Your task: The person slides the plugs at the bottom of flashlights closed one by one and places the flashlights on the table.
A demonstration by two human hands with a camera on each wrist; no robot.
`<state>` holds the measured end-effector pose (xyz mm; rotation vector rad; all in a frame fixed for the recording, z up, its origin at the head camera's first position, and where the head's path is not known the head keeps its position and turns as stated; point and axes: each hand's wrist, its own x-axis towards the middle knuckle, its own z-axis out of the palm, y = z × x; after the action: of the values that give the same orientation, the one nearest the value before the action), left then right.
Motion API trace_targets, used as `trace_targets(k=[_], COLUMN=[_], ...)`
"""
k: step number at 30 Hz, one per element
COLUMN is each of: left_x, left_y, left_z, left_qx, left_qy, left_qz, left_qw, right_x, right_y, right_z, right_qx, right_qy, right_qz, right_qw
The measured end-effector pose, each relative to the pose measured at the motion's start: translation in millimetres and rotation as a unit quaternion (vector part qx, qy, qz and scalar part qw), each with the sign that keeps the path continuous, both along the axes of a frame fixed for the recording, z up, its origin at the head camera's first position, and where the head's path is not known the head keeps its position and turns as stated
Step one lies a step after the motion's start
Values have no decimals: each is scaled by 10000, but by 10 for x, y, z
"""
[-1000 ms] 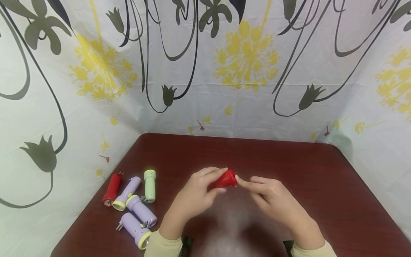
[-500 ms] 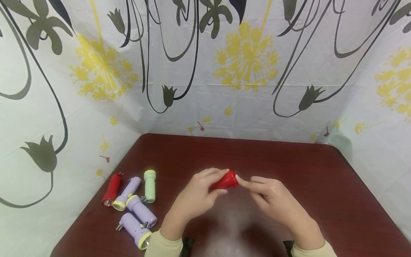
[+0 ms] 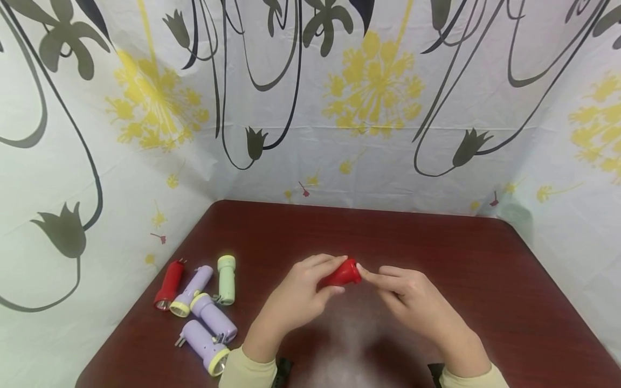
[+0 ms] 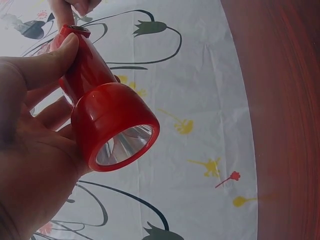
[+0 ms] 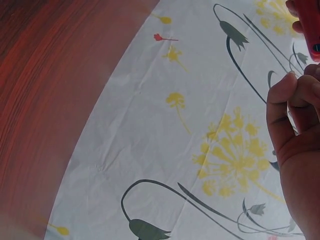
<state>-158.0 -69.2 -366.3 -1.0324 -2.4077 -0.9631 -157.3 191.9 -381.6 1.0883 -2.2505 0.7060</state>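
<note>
With a red flashlight (image 3: pixel 343 272) over the table (image 3: pixel 436 242) as our dial's centre, we see the left hand (image 3: pixel 297 297) clamped around it from eight o'clock and, from four, the right hand (image 3: pixel 411 299) touching its tail end (image 4: pixel 77 29) with an extended index finger (image 3: pixel 375 278). Toward nine o'clock we find another red flashlight (image 3: pixel 170 283), three purple flashlights (image 3: pixel 215 319) and a green flashlight (image 3: pixel 226 283).

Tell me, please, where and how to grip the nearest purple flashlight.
Probably mid-barrel, from above on the near side: the nearest purple flashlight has prongs at one end, a wider head at the other, and another flashlight close beyond it.
</note>
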Motion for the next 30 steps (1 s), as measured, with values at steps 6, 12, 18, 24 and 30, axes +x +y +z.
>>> trace_targets(k=[6,12,18,24,30], left_x=[5,1,-3,7,31], left_y=[1,-1,-6,-12,6], left_z=[14,12,3,1,8], left_qx=[17,29,37,52,164], left_qy=[-50,-34,-47,-163,-579], left_qz=[-38,-101,-171,-181,15], left_qw=[10000,9999,9998,9997,9982], right_x=[-10,-20,-11,-5,22], right_y=[-13,-20,-17,-19,1], right_z=[-4,-27,-32,-18,0], right_qx=[-172,-330,-305,-230,90], right_qy=[158,325,253,328,-16], right_qz=[156,297,224,191,-170], right_qw=[9996,9985,9990,9990,9998])
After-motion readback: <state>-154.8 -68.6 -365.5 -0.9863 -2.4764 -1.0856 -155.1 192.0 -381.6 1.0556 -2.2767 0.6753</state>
